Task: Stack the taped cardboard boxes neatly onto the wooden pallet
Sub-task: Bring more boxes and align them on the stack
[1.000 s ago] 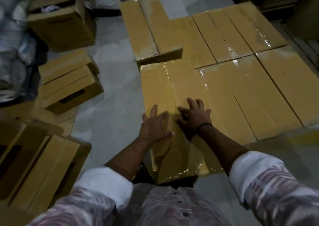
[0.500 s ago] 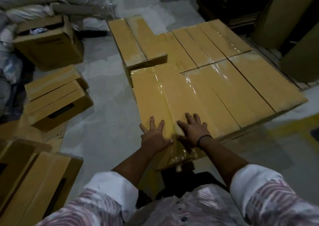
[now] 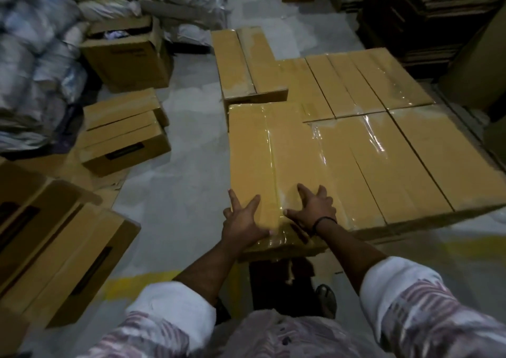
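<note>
grey concrete floor point(image 3: 186, 182); taped box point(image 3: 276, 152) lies flat, long axis pointing away.

We find the pale plastic sacks point(image 3: 32, 56) blurred, the open brown cardboard carton point(image 3: 63, 251) cut by the left edge, and whatever bears the taped yellow-brown boxes point(image 3: 369, 160) hidden.

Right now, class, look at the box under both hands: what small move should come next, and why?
Probably a short push forward. The left hand and right hand press on the near end of the taped box, which juts toward the person past the front edge of the neighbouring boxes. Sliding it in should level the fronts.
</note>
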A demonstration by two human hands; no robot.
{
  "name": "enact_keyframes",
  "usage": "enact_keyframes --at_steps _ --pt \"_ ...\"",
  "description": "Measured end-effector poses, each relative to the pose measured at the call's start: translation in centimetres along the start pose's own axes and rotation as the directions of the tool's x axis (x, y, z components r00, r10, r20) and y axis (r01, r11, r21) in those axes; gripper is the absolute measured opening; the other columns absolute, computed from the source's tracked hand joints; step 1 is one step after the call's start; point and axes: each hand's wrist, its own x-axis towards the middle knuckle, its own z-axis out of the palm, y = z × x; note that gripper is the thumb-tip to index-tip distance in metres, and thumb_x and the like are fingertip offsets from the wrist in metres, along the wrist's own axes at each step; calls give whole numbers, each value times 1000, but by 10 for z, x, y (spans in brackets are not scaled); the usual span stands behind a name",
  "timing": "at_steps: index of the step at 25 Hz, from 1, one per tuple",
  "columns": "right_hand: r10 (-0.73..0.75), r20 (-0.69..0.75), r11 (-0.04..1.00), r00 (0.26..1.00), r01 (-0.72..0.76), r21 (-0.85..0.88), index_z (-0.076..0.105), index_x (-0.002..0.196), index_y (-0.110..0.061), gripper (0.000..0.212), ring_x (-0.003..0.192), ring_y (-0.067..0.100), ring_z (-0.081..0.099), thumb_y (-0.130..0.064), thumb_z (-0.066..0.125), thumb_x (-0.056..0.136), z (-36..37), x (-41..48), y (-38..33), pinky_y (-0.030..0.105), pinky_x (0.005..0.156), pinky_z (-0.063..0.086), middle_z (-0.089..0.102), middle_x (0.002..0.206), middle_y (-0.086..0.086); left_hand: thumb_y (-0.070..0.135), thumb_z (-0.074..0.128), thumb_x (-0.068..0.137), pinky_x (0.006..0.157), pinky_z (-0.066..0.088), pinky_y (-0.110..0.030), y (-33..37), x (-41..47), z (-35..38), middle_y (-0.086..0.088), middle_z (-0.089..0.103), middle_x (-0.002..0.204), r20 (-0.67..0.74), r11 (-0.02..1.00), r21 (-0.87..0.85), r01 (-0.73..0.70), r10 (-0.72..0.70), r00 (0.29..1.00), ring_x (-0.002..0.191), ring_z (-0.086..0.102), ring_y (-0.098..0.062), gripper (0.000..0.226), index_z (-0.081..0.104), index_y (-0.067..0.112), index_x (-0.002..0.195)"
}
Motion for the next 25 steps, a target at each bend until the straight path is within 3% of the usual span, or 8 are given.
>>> enact_keyframes --at_steps 6,13,19,25 --pt "-133 -46 991 990 134 26 31 148 -49 88 142 41 20 -68 73 72 -25 14 25 56 114 27 6 163 11 68 79 74 113 37 -53 26 -7 8 5 -30 166 -164 997 -3 -75 73 984 149 18 -44 101 27 45 157" --pt "-166 -60 984 984 169 51 33 147 -50 87 144 38 17 -67 74 72 -35 30 37 56 115 25 7 164 8 65 78 77 113 38 -50 34 -3 11 5 -23 169 -198 997 17 -79 81 977 149 20 -41 97 28 45 157" --pt "-164 45 986 985 162 40 28 152 -45 90 146 38 12 -53 78 78 -24 42 18 55 117 22 -6 165 7 47 84 80 115 35 -49 16 20 -8 0 -19 170 -125 999 9 -37 38 991 149 18 -45 95 29 41 158" --pt "-160 52 984 986 164 -71 30 152 -38 82 147 41 9 -50 74 83 -26 46 13 57 116 22 -11 165 12 53 77 84 115 34 -58 22 26 -14 -4 -16 170 51 988 145 -56 49 997 150 5 -50 91 25 41 159"
